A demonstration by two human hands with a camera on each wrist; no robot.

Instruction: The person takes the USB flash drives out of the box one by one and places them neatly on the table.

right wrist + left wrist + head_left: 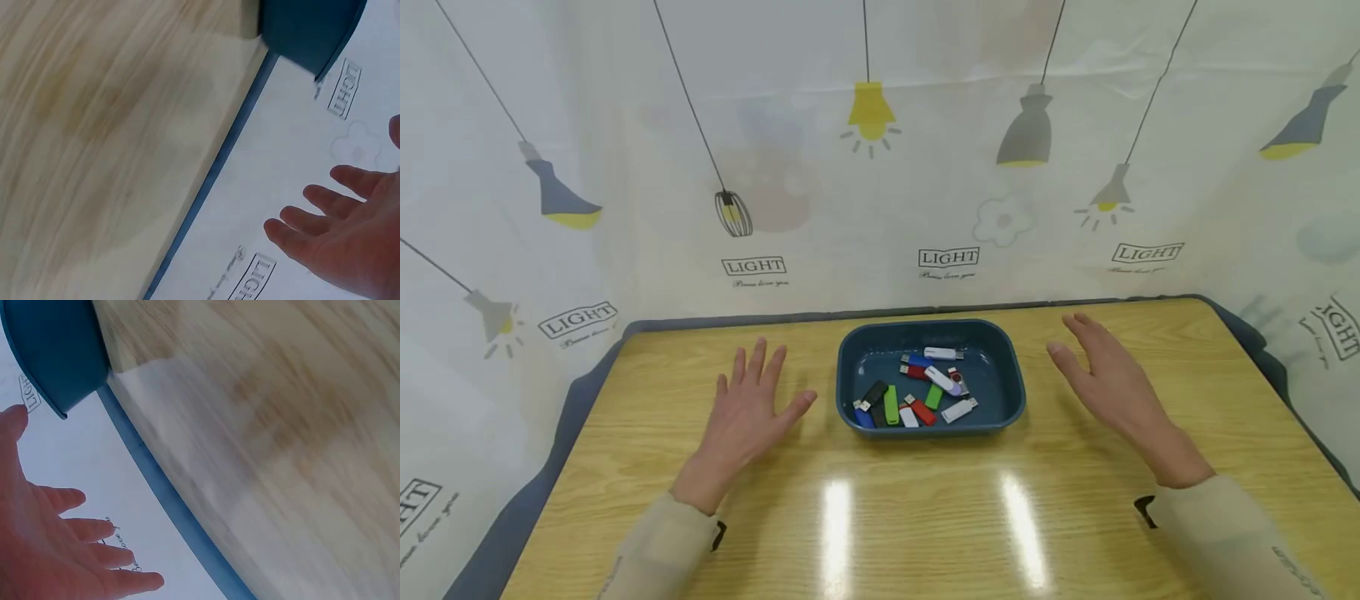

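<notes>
A dark blue tray (931, 432) sits on the wooden table between my two hands. Inside lie several USB sticks, among them a light green one (891, 405), a red one (922, 411), a black one (875, 392) and a white one (959, 409). To the left of the tray my left hand (747, 417) is held with fingers spread and nothing in it. My right hand (1112, 383), on the other side, has its fingers extended and holds nothing. Both wrist views show a hand beside the tray's outer wall (59, 350), (309, 34), with the contents hidden there.
The wooden table (925, 517) has a dark blue edge along its back. Behind it hangs a pale curtain (865, 225) printed with lamps and the word LIGHT. Two bright reflections streak the tabletop in front of the tray.
</notes>
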